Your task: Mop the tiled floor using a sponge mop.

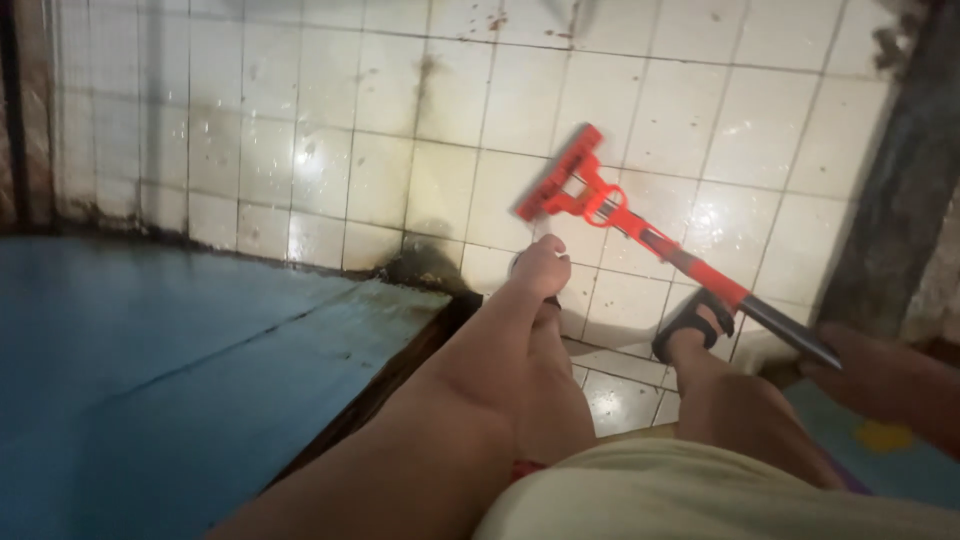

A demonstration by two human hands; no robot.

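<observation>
Squeegee (pixel 590 190): red head on wet tiled floor (pixel 330 150); well ahead of both hands
Right hand (pixel 835 352): grasping its dark handle end
Left hand (pixel 540 265): clenched, empty

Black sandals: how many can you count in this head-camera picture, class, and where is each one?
2. One black strapped sandal sits on the foot under the red long-handled squeegee. The other black sandal is mostly hidden behind the left hand, only a sliver showing on the white floor tiles.
</observation>
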